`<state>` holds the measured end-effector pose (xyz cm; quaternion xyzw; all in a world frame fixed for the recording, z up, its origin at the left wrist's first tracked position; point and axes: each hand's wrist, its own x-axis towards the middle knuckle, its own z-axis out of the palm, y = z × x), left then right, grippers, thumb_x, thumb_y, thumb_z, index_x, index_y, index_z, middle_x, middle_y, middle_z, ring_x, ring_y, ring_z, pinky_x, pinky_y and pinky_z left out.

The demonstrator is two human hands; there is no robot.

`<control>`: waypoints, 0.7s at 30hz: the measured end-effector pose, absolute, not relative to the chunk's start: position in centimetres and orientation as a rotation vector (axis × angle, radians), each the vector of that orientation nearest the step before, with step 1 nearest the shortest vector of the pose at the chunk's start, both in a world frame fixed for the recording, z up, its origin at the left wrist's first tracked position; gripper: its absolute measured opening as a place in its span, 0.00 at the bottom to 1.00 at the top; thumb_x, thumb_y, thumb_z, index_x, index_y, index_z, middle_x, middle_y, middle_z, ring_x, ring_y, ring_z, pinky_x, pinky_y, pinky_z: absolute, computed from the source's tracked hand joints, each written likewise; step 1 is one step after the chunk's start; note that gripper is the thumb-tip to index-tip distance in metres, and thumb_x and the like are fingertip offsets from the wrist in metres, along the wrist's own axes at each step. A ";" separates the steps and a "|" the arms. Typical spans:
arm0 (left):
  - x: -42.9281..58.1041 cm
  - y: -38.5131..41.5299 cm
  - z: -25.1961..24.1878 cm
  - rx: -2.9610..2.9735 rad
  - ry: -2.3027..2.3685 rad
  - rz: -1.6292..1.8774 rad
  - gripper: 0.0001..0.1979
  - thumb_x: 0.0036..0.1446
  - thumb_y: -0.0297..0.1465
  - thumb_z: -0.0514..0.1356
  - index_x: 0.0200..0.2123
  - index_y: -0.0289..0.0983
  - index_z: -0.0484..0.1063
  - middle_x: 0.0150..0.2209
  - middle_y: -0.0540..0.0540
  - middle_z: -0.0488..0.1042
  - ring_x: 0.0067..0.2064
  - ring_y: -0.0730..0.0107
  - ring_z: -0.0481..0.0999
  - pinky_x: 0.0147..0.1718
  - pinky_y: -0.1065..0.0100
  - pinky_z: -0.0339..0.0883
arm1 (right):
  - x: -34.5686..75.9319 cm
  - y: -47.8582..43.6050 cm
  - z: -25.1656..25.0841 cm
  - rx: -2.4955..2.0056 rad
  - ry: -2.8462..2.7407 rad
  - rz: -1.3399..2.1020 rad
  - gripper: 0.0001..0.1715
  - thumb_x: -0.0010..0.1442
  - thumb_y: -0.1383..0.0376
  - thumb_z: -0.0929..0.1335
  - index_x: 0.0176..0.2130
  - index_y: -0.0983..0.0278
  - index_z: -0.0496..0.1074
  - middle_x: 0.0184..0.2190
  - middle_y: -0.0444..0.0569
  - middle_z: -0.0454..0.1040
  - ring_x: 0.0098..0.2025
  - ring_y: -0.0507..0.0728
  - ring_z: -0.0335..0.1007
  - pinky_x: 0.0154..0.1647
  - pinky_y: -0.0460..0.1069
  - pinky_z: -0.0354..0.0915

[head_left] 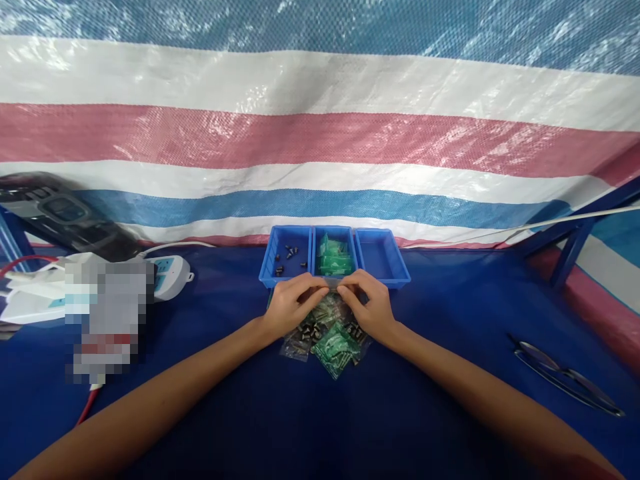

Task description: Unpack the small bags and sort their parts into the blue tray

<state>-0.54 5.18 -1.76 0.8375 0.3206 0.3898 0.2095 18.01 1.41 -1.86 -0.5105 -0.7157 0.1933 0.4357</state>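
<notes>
My left hand and my right hand face each other at the middle of the table, thumbs and forefingers pinched. Between them they grip the top edge of a small clear plastic bag, whose contents I cannot make out well. Below it lie a green-tinted bag and dark screws in clear plastic. Just beyond my fingers stand three blue bins in a row. A few loose screws lie in the left bin, and green packets fill much of the middle one. The right bin shows a bare floor.
At the left are a white power strip and a blurred-out object with a red cable. Behind them sits a dark device in plastic wrap. Eyeglasses lie at the right. A striped tarp hangs behind the blue table.
</notes>
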 end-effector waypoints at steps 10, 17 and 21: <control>-0.6 5.1 -2.3 2.262 0.915 1.222 0.07 0.60 0.31 0.56 0.37 0.35 0.72 0.31 0.47 0.75 0.29 0.74 0.72 0.29 0.74 0.66 | 17.9 1.6 -3.0 -1.223 -1.753 0.515 0.13 0.62 0.58 0.61 0.36 0.64 0.68 0.31 0.49 0.66 0.28 0.52 0.64 0.30 0.48 0.64; -0.6 5.2 -2.2 2.294 0.901 1.130 0.07 0.59 0.32 0.57 0.36 0.35 0.72 0.30 0.48 0.74 0.24 0.78 0.68 0.25 0.75 0.63 | 17.7 1.5 -3.0 -1.211 -1.735 0.456 0.12 0.63 0.60 0.61 0.35 0.65 0.68 0.28 0.47 0.66 0.29 0.52 0.63 0.31 0.48 0.63; -0.6 5.5 -2.5 2.362 0.797 1.155 0.07 0.59 0.32 0.57 0.36 0.35 0.72 0.25 0.49 0.72 0.20 0.79 0.63 0.21 0.75 0.60 | 17.7 1.7 -3.2 -1.082 -1.693 0.418 0.09 0.61 0.63 0.63 0.33 0.64 0.69 0.27 0.47 0.66 0.28 0.52 0.63 0.29 0.47 0.62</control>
